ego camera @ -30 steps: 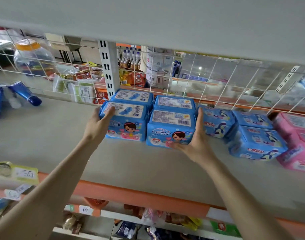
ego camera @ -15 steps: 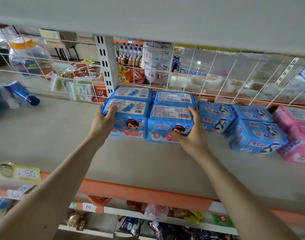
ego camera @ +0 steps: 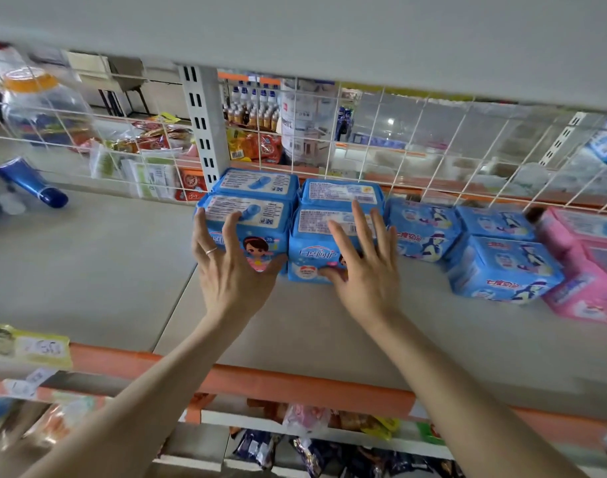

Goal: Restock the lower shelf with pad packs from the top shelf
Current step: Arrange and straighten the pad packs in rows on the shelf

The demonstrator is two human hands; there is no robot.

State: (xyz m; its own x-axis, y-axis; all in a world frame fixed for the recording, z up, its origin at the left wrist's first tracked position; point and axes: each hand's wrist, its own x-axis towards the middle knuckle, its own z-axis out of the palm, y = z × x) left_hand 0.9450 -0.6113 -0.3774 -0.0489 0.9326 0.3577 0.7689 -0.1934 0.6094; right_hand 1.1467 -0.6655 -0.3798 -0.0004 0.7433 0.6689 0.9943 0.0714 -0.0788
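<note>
1. Left hand (ego camera: 233, 270): half a second ago it was pressed against the outer left side of the front-left pad pack (ego camera: 250, 232). It now lies across that pack's front face. The fingers are spread, with the tips at the top front edge and the thumb low on the front. A ring shows on one finger.
2. Right hand (ego camera: 367, 270): it was earlier cupped against the right side of the front-right pad pack (ego camera: 312, 257). It has shifted onto the front and top of that pack. The fingers are straight and fanned wide, and the thumb rests near the lower front edge. Nothing is pinched or lifted.
3. Pad packs: the two front packs stand side by side, touching, on the grey shelf (ego camera: 88, 270). They are close against the rear-left pack (ego camera: 257, 181) and the rear-right pack (ego camera: 341, 193), nearer the wire mesh back (ego camera: 415, 150) than a second ago.
4. Neighbouring stock, unchanged in order: darker blue packs (ego camera: 498, 267) lie just right of the pair, and pink packs (ego camera: 584, 270) lie beyond them.
5. Surroundings: a blue tube (ego camera: 29, 182) lies at the far left of the shelf. An orange shelf edge (ego camera: 295, 381) runs along the front, with a yellow price label (ego camera: 29, 346) at its left end. The white slotted upright (ego camera: 203, 125) stands behind the rear-left pack.
</note>
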